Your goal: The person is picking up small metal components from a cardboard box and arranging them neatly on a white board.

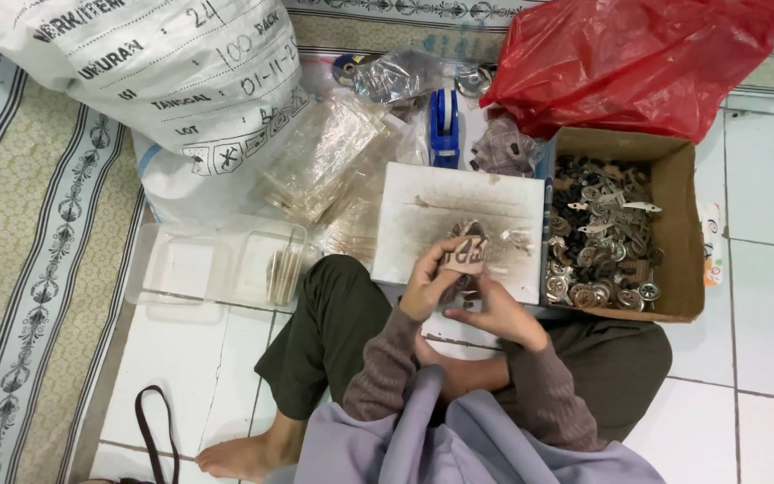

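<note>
My left hand [430,278] holds up a small pinkish card with dark markings [466,254] over a white board [423,215]. Just below the card, my right hand [499,309] has its fingers curled at the card's lower edge; a small dark part sits between the hands, mostly hidden. A few small pieces lie on the board beside the card. To the right stands a cardboard box [678,206] full of small metal and dark parts [597,237].
A large white woven sack [154,63] lies at the upper left, with clear plastic bags [324,161] beside it. Clear plastic trays [217,264] sit on the tiles at left. Behind are a red plastic bag [638,54] and a blue tool [443,125]. A patterned mat [38,269] covers the left floor.
</note>
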